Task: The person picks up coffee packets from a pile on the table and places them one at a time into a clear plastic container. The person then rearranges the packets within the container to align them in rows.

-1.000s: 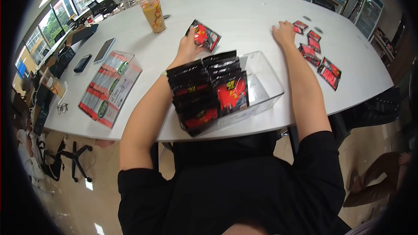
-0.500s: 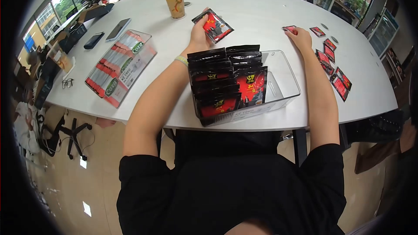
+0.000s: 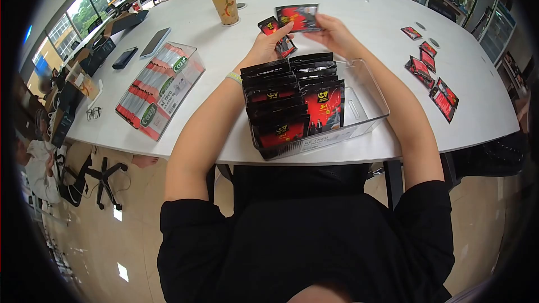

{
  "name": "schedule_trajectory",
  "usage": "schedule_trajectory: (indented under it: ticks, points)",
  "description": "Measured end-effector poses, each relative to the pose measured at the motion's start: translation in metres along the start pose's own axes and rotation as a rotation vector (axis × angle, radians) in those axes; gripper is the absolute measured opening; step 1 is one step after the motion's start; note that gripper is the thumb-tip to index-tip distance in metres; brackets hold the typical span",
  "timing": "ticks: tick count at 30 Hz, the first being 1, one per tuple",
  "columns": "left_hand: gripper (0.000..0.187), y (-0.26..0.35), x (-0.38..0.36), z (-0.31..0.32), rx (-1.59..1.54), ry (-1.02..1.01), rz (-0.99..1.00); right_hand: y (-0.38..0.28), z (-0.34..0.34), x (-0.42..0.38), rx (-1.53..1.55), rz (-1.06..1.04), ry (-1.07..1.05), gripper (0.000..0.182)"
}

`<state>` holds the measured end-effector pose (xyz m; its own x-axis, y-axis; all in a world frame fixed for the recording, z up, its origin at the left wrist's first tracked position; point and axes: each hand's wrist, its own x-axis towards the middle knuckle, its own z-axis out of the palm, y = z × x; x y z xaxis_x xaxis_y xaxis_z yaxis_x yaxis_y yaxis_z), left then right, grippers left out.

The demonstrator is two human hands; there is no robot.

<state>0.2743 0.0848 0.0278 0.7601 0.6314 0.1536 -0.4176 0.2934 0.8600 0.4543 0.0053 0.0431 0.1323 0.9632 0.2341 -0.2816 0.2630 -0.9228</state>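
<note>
My left hand (image 3: 263,48) grips a black-and-red G7 coffee sachet (image 3: 286,49), held upright beyond the bin. A second coffee sachet (image 3: 297,17) is pinched at its right edge by my right hand (image 3: 337,35). Its left side overlaps the first sachet, and my left thumb lies against its lower left corner. Just below my hands stands a clear plastic bin (image 3: 372,87), its left part filled with two rows of upright G7 sachets (image 3: 325,106). The bin's right end shows bare plastic.
Several loose sachets (image 3: 419,72) lie on the white table (image 3: 359,17) at right. A bin of Cozy packets (image 3: 160,92) stands at left, near two phones (image 3: 155,42) and glasses (image 3: 93,113). A drink cup (image 3: 223,1) stands beyond my left hand.
My right hand has moved left from the right side of the table, bringing a sachet to my left hand. The left hand stays in place with its sachet, now turned to a different angle.
</note>
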Motion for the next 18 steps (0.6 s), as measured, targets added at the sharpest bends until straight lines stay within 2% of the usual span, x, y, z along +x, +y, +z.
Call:
schedule_trajectory:
  ticks: [3,5,6,8,12,13,14,15,17,18]
  points:
    - [0.026,0.003,-0.006,0.006,-0.033,0.059,0.023,-0.002,0.018,-0.006,-0.040,0.159,-0.149,0.032]
    - [0.020,0.003,-0.006,0.006,-0.019,0.128,0.040,-0.009,0.014,-0.009,-0.255,0.195,-0.135,0.038]
    - [0.018,0.002,-0.004,0.004,-0.032,0.136,0.061,-0.014,0.004,-0.010,-0.266,0.191,-0.119,0.038]
    - [0.017,-0.001,0.002,-0.003,-0.048,0.136,0.082,-0.022,-0.019,-0.003,-0.532,0.148,0.003,0.038]
    - [0.019,-0.004,0.013,-0.021,-0.100,0.219,0.048,-0.038,-0.110,-0.006,-1.527,0.039,0.641,0.029]
    - [0.021,-0.006,0.015,-0.022,-0.085,0.261,0.059,-0.041,-0.129,-0.016,-1.646,0.052,0.745,0.030]
    - [0.033,-0.006,0.013,-0.018,-0.097,0.227,0.098,-0.044,-0.146,-0.025,-1.768,0.066,0.847,0.032]
    - [0.033,-0.005,0.013,-0.017,-0.104,0.231,0.096,-0.048,-0.162,-0.031,-1.838,0.079,0.882,0.032]
    - [0.044,-0.002,0.009,-0.016,-0.028,0.114,0.097,-0.057,-0.183,-0.037,-1.914,0.096,0.905,0.033]
    - [0.052,0.001,0.005,-0.013,-0.027,0.082,0.068,-0.065,-0.188,-0.039,-1.943,0.216,0.931,0.039]
